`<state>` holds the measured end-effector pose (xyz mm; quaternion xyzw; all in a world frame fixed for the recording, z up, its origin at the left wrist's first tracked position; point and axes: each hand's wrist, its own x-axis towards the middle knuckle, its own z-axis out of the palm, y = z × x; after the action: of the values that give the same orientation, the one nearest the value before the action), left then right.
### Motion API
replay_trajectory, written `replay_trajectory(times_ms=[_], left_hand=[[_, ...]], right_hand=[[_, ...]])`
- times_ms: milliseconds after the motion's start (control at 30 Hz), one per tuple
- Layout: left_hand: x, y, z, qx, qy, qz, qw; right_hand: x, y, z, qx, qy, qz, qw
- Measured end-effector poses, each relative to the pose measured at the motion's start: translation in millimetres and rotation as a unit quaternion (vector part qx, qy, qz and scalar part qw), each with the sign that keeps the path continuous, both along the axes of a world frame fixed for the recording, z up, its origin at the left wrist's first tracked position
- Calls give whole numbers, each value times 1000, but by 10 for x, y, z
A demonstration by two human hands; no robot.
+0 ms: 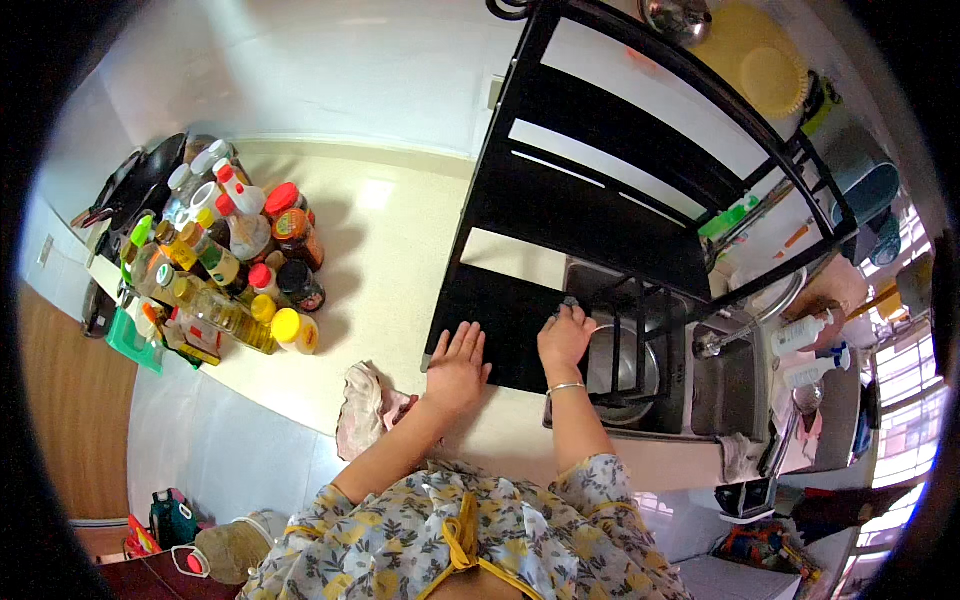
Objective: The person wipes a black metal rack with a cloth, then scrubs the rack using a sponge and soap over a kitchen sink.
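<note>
A black metal storage rack [615,202] lies tilted on its side, reaching from the pale countertop across the stainless steel sink. Its nearest flat panel [495,319] is under both hands. My left hand [459,373] rests flat on that panel's left near corner, fingers a little apart and holding nothing. With bent fingers, my right hand [566,341] presses a small grey scouring pad [570,301] onto the panel's right side; most of the pad is hidden. A crumpled cloth [361,411] lies by my left forearm at the counter's front edge.
Sauce jars and oil bottles [225,262] crowd the left counter, with black pans [154,180] behind. A metal basin [626,367] sits in the sink, beneath black bars. The faucet [709,345], spray bottles [817,367] and a yellow basket [757,67] are to the right.
</note>
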<state>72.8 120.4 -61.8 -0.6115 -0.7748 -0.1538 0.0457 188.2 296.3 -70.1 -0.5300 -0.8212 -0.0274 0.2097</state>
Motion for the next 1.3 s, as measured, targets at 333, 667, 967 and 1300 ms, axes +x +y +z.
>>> replay_trajectory(times_ms=[333,667,967,1300], left_hand=[[-54,-87,56,25,-60,-75,995],[-12,-108,50,32,-35,-45,998],[-26,-100,75,7,-50,-54,997],[-29,-71,107,9,-58,-69,996]], right_hand=[[-738,-233,59,-21,105,257,960],[-18,81,197,-114,14,66,991],[-350,117,221,-89,18,99,991],[-1277,-220,202,-41,23,291,955]])
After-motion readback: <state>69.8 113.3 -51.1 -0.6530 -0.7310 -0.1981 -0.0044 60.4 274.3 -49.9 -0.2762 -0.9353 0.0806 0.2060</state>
